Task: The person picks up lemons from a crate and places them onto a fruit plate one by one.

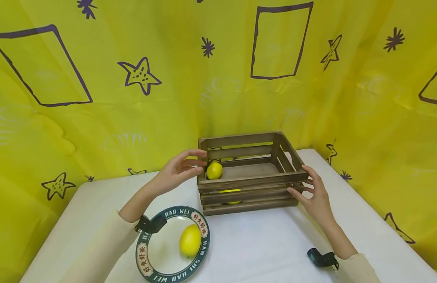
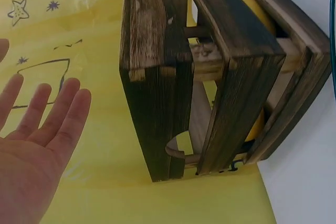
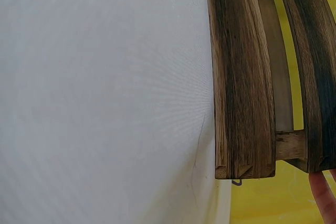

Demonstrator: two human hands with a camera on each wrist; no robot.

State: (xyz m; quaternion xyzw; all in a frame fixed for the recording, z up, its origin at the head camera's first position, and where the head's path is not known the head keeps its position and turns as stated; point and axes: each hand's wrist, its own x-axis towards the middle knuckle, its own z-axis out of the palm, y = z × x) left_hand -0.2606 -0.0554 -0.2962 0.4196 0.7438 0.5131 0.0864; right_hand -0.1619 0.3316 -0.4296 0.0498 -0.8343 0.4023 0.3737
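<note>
Slatted wooden crate (image 1: 253, 182), right end in the grip of the right hand (image 1: 315, 198)

Crate: dark-stained, right of centre in the head view, on a white-covered table (image 1: 253, 243). Cut off by the top edge in the left wrist view, by the top and right edges in the right wrist view.

Right hand: bent about the crate's near right corner, thumb at the front slats, forefinger at the top rim; remaining fingers partly hidden. In the right wrist view, reduced to fingers in the lower right corner, cut off by the frame.

Left hand (image 1: 177, 171): loosely spread, without hold on anything; tips overlapping the crate's left end in the head view. Apart from the wood in the left wrist view, cut off at lower left.

Yellow fruit (image 1: 214, 171): inside the crate, at its left end, lower edge close behind the front rail.

Second yellow piece (image 1: 231, 191): behind the front slats, visible only in strips; full shape impossible to tell.

Plate (image 1: 161, 251): lower left of centre, lettered green rim, upper left stretch hidden by a black wrist device (image 1: 151, 225).

Third yellow fruit (image 1: 190, 240): on the plate's right side, in full view.

Yellow curtain (image 1: 168, 102): behind, drawn rectangles cropped at both side edges.
</note>
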